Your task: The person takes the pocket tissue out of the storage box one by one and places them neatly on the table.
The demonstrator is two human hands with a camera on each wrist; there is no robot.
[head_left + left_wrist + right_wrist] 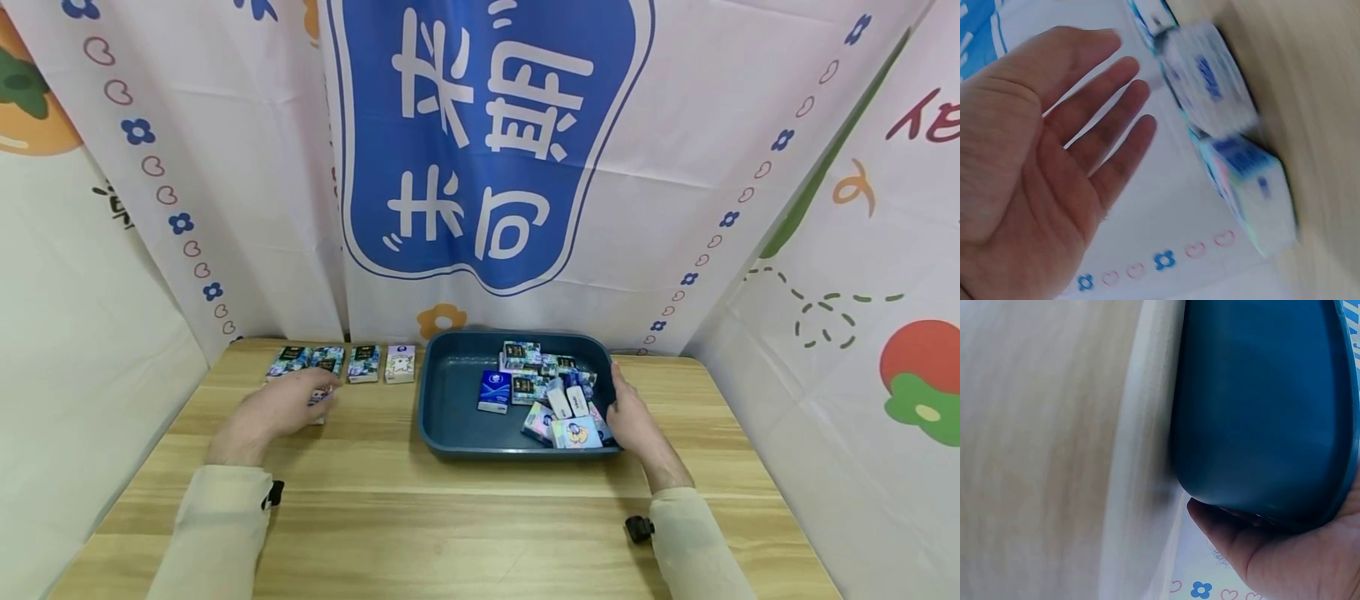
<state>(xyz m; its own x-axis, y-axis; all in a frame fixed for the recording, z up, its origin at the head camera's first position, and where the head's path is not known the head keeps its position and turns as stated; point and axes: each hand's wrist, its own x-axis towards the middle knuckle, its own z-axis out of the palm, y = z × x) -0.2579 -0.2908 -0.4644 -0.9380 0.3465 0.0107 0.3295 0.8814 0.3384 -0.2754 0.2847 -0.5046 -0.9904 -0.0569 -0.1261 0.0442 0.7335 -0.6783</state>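
My left hand (281, 408) hovers over the table's left side, fingers loosely extended, beside small tissue packs; one pack (321, 394) is partly hidden under it. In the left wrist view the palm and fingers hold nothing, and plastic-wrapped packs (1210, 81) stand just past the fingertips. At the table's right, my right hand (636, 421) grips the end of a dark blue plastic bin (450, 421). The right wrist view has its fingers against the bin's outer wall (1260, 412). Inside the bin, several tissue packs lie jumbled toward the right, among them a dark blue pack (494, 392).
Along the back edge of the wooden table (420, 525), left of the bin, runs a row of packs, including a flowered one (363, 364) and a white one with a cartoon drawing (400, 364). A printed curtain (262, 208) hangs directly behind the table.
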